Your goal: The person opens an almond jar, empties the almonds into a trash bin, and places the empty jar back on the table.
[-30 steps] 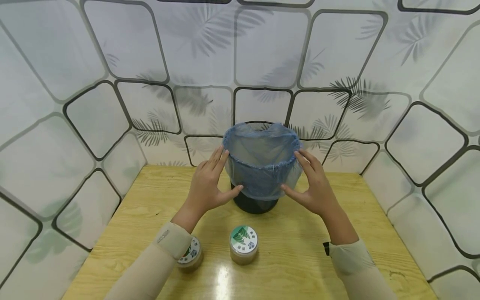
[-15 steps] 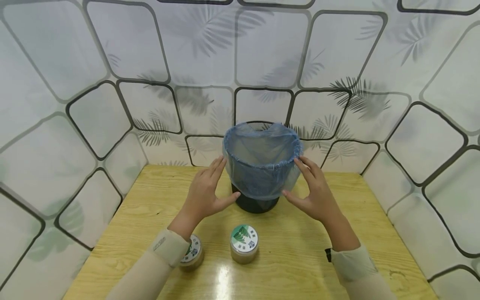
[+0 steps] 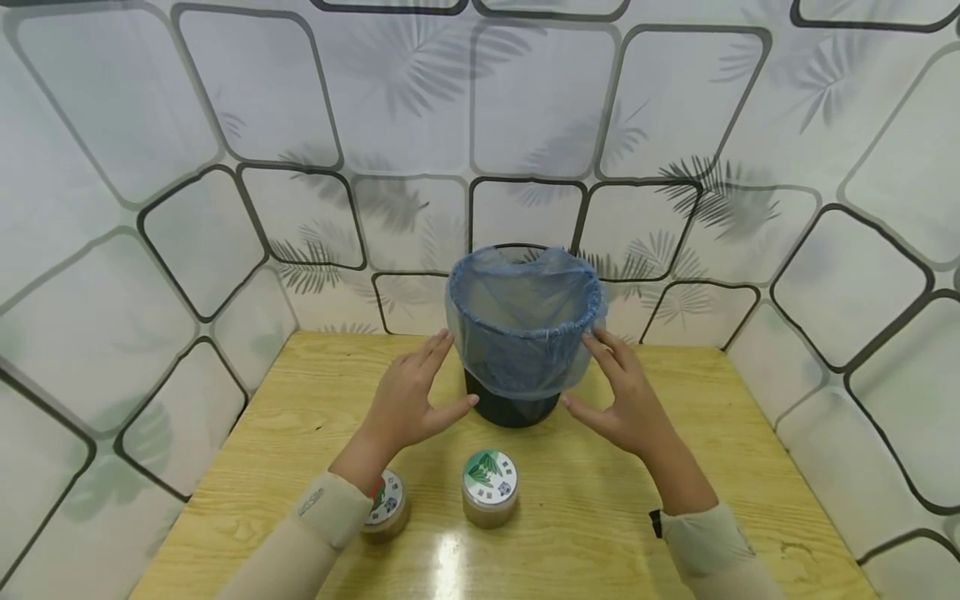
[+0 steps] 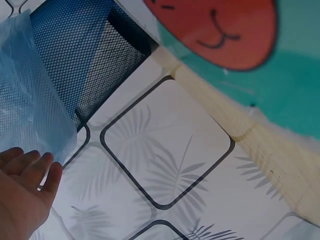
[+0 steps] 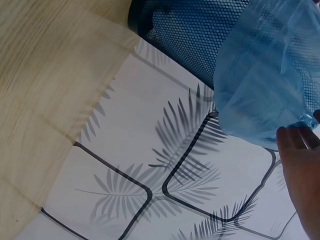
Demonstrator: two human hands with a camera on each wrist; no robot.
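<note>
A blue translucent bin liner [image 3: 525, 362] is draped over the rim of a black mesh wastebasket [image 3: 517, 410], its gathered edge forming a ring around the mouth. The basket's mesh wall [image 4: 75, 45] shows beside the liner in the left wrist view. My left hand [image 3: 408, 392] is at the liner's left side, fingers extended and thumb spread toward the basket's base. On the other side my right hand [image 3: 626, 396] has its fingertips right at the liner below the rim, thumb apart. In the right wrist view, these fingers meet the crumpled edge of the film [image 5: 260, 90].
A lidded jar [image 3: 489, 490] with a green-and-white label stands in front of the basket. Another jar [image 3: 386, 508] is partly covered by the left sleeve. Patterned walls [image 3: 540, 108] enclose the wooden table [image 3: 600, 517] at the back and sides.
Both hands have slid down along the liner's sides, and the left has drawn back slightly toward me. Liner and basket stay in place.
</note>
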